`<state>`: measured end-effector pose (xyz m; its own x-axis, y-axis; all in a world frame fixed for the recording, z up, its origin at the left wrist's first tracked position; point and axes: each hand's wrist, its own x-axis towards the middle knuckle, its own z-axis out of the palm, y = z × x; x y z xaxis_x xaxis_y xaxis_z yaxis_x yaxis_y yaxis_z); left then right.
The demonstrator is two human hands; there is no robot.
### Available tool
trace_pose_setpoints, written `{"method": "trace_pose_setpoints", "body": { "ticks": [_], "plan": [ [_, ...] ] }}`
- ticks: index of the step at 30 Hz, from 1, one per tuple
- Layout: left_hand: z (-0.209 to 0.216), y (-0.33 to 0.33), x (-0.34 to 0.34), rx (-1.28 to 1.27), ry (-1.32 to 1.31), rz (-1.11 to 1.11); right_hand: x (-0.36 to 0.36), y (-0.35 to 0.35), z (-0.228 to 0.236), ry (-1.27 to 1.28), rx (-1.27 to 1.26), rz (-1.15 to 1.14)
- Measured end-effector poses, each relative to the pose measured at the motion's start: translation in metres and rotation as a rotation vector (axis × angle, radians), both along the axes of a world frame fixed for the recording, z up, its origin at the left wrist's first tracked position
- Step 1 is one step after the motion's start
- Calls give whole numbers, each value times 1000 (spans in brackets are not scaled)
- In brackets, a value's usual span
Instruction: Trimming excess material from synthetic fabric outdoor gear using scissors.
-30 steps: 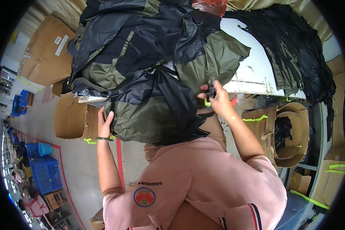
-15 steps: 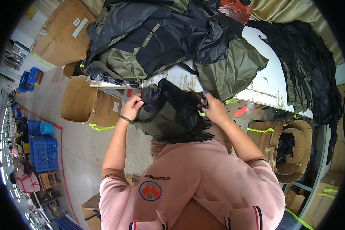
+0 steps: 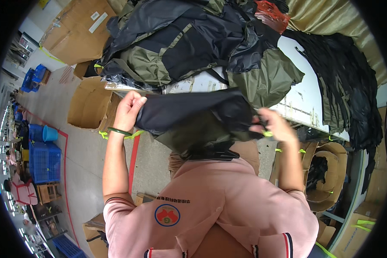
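Observation:
A black and olive-green fabric piece (image 3: 193, 114) is stretched between my two hands in front of my body. Its upper edge is pulled nearly straight, and its lower folds hang close to my shirt. My left hand (image 3: 131, 109), with a dark green bangle at the wrist, pinches the left upper corner. At the other end, my right hand (image 3: 276, 124) is closed and smeared by motion. A small black thing with a bright yellow-green bit shows at its fingers, too blurred to name. Just beyond lies a pile of black and olive fabric goods (image 3: 189, 47) with straps.
The pile covers much of a white worktable (image 3: 294, 107). Black strips (image 3: 339, 77) hang over its right end. A red plastic bag (image 3: 273, 15) sits at the back. Open cardboard boxes stand left (image 3: 88, 105) and right (image 3: 331, 172). Blue crates (image 3: 46, 161) are far left.
My hands have moved apart, the left one outward and slightly up, the right one outward. The bunched fabric piece is now drawn out wide and flat along its top.

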<state>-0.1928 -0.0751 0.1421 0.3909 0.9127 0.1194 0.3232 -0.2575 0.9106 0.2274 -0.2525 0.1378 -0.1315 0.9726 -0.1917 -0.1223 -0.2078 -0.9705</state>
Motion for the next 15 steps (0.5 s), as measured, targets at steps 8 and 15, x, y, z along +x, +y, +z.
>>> {"method": "trace_pose_setpoints", "body": {
  "ticks": [8, 15],
  "plan": [
    [-3, 32, 76, 36, 90, -177, 72, -33, 98, -1874, 121, 113],
    [-19, 39, 106, 43, 231, -291, 107, -57, 34, -1992, 186, 175]
  ]
}}
